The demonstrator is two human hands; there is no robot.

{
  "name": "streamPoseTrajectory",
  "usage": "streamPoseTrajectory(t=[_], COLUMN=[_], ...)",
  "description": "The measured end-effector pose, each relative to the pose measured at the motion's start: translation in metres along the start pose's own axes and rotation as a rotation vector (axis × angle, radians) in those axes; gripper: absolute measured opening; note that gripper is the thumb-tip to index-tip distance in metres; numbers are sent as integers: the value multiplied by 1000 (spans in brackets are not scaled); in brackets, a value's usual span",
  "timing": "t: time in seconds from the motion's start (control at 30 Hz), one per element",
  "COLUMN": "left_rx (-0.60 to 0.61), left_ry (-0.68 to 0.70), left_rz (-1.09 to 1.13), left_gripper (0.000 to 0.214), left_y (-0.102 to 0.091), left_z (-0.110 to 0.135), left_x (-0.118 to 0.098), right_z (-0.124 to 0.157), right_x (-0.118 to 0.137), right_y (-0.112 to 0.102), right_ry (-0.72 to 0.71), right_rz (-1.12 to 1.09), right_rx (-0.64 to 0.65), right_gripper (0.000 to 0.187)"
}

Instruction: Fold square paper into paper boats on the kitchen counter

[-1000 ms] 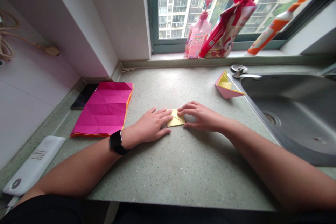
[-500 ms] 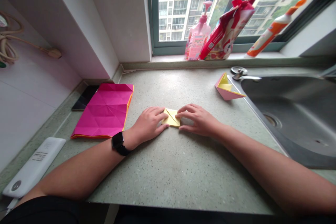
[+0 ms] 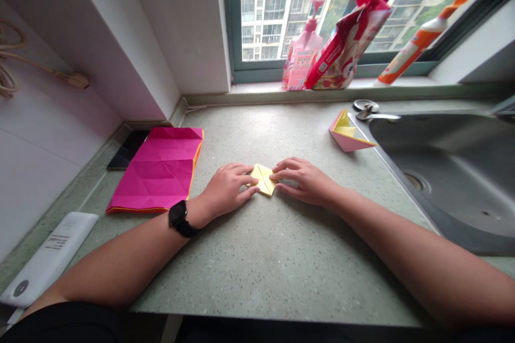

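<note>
A small folded piece of yellow origami paper [image 3: 264, 179] lies on the counter between my hands, with crease lines across its face. My left hand [image 3: 230, 186], a black watch on its wrist, grips the left edge with thumb and fingers. On the opposite edge, the fingers of my right hand [image 3: 302, 181] press and hold the paper. Left of my hands lie creased magenta sheets [image 3: 159, 169] with an orange edge showing beneath. A pink and yellow folded paper boat [image 3: 349, 136] stands near the sink.
The steel sink [image 3: 446, 171] with a faucet [image 3: 376, 116] is on the right. A white power bank [image 3: 50, 257] lies at left, and a dark phone [image 3: 127, 150] is partly under the magenta sheets. A pump bottle [image 3: 302, 53], red bag [image 3: 348, 48] and orange-white bottle [image 3: 418, 45] line the windowsill.
The yellow paper has turned between my fingers, from lying nearly square to a more diagonal, pointed position. Both hands have shifted only slightly.
</note>
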State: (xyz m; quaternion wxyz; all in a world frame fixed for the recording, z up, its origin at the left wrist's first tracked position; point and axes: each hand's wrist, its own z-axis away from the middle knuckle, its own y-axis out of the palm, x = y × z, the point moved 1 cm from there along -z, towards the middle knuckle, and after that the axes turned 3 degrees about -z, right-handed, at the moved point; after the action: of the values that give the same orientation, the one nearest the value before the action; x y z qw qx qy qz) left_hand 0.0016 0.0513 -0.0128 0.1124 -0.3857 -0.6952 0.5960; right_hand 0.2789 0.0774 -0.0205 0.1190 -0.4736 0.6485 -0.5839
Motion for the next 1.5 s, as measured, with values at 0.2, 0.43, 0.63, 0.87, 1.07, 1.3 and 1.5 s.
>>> streamPoseTrajectory(t=[0.2, 0.43, 0.63, 0.87, 1.07, 1.3, 1.5], left_rx=[-43, -30, -31, -119, -384, -484, -489], left_ry=[-82, -60, -50, -3, 101, 202, 253], left_rz=[24, 156, 191, 272, 365, 374, 407], left_gripper=[37, 40, 47, 43, 41, 12, 6], left_y=[6, 9, 11, 8, 7, -11, -17], left_z=[-1, -3, -3, -2, 0, -1, -1], left_x=[-6, -4, -3, -5, -6, -15, -20], right_z=[-1, 0, -1, -2, -6, -4, -3], right_x=[7, 9, 9, 12, 29, 52, 56], right_y=[4, 12, 11, 11, -1, -7, -4], right_ry=[31, 79, 143, 189, 92, -112, -164], right_rz=[0, 8, -148, -503, -450, -226, -96], right_rx=[-23, -81, -102, -200, -242, -412, -426], right_gripper=[15, 44, 51, 49, 19, 11, 12])
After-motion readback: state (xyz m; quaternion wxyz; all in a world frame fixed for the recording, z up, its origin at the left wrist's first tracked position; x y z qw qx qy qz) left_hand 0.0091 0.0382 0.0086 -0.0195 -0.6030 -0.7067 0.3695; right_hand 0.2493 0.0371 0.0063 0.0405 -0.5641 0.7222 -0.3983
